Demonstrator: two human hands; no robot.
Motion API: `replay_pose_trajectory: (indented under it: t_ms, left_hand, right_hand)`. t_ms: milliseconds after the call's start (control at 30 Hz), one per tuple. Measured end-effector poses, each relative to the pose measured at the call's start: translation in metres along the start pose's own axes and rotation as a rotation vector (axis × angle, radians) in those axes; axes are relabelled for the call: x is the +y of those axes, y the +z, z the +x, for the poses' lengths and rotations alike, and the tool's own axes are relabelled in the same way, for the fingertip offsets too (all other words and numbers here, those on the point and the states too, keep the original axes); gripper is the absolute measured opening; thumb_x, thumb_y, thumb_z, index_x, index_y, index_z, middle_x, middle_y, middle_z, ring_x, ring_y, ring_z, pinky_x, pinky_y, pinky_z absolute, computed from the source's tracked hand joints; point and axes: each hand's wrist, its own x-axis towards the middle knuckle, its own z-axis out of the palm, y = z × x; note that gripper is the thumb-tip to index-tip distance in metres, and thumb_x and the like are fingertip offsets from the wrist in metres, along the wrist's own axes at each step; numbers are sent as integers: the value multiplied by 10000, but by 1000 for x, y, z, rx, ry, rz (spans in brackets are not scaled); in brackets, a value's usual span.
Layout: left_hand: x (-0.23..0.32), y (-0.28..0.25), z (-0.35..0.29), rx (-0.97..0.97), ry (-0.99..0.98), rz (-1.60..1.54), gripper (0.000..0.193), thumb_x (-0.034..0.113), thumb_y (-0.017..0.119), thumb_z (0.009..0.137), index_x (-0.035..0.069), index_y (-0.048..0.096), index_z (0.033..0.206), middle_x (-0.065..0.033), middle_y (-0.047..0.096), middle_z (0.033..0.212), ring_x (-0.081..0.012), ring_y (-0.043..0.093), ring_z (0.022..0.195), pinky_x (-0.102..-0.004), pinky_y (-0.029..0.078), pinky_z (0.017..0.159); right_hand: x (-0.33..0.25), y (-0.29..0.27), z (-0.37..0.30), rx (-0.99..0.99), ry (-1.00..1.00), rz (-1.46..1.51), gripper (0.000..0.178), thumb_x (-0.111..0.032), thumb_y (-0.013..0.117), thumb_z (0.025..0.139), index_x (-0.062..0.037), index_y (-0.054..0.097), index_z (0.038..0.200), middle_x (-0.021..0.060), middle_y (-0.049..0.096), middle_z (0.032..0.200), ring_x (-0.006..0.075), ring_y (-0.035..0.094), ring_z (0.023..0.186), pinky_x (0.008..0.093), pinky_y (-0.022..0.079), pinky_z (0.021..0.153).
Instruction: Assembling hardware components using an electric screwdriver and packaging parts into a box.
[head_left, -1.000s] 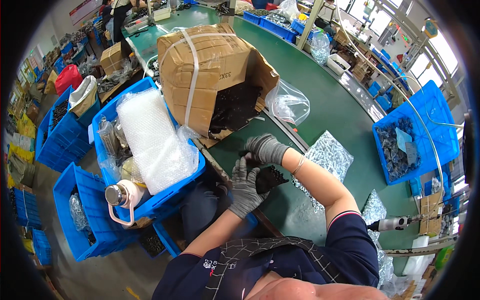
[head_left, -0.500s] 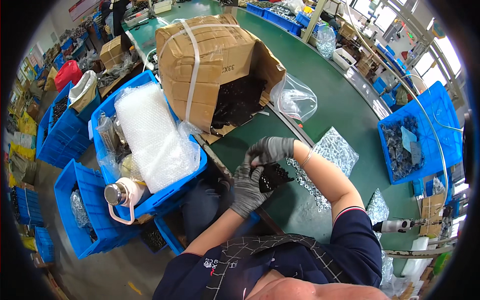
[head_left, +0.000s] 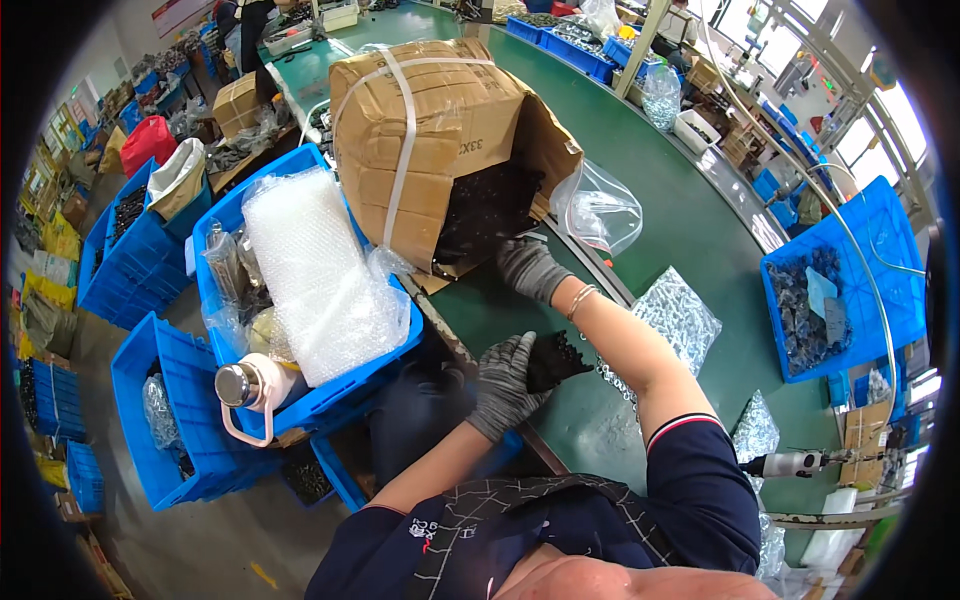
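My left hand (head_left: 508,386), in a grey work glove, is closed round a bunch of small black parts (head_left: 556,362) above the green table, near its edge. Their exact kind is too small to make out. My right hand (head_left: 532,268), gloved too, is at the mouth of a tipped cardboard box (head_left: 385,150). Its fingers look curled at the heap of black parts (head_left: 485,212) inside, and whatever they grip is hidden. Below my right forearm lie small shiny metal rings (head_left: 612,378), partly covered by the arm.
A clear bag of metal pieces (head_left: 678,318) and an empty-looking plastic bag (head_left: 605,215) lie on the table (head_left: 690,210). At left, a blue crate (head_left: 225,300) holds bubble wrap (head_left: 315,270) and a flask (head_left: 262,385). Another blue crate (head_left: 880,270) stands at right.
My right hand has left my left hand and moved up to the box opening. The left hand keeps hold of the black parts. The whole view has shifted slightly.
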Motion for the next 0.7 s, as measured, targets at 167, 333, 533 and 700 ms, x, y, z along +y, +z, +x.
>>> replay_pose_trajectory:
  t_ms: [167, 333, 533, 700]
  left_hand:
    - [3, -10, -1, 110, 7, -5, 903, 362, 809, 589, 52, 422, 1345, -184, 520, 1231, -359, 498, 1142, -487, 373, 1004]
    - [0, -10, -4, 98, 16, 27, 873, 438, 788, 614, 35, 442, 1308, -219, 471, 1293, -385, 466, 1195, -492, 358, 1027]
    - [8, -12, 0, 156, 32, 54, 821, 375, 814, 572, 66, 468, 1250, -240, 339, 1424, -428, 352, 1311, -528, 299, 1076]
    - [-1, -4, 2, 162, 33, 60, 824, 391, 814, 561, 72, 469, 1238, -267, 251, 1470, -466, 265, 1353, -562, 231, 1100]
  right_hand:
    - [25, -19, -49, 185, 106, 331, 156, -198, 614, 853, -60, 637, 921, 171, 647, 775, 285, 652, 671, 412, 485, 523]
    - [25, -51, -58, 150, 616, 1300, 159, -84, 611, 859, -37, 649, 1006, 114, 647, 750, 211, 636, 610, 351, 506, 511]
    - [14, -51, -65, -285, 789, 1807, 179, -97, 631, 865, -31, 664, 1027, 53, 627, 738, 153, 619, 608, 278, 516, 523]
    - [-10, -43, -61, -196, 427, 1445, 209, -166, 616, 841, -82, 680, 1021, 92, 677, 802, 259, 656, 677, 394, 528, 617]
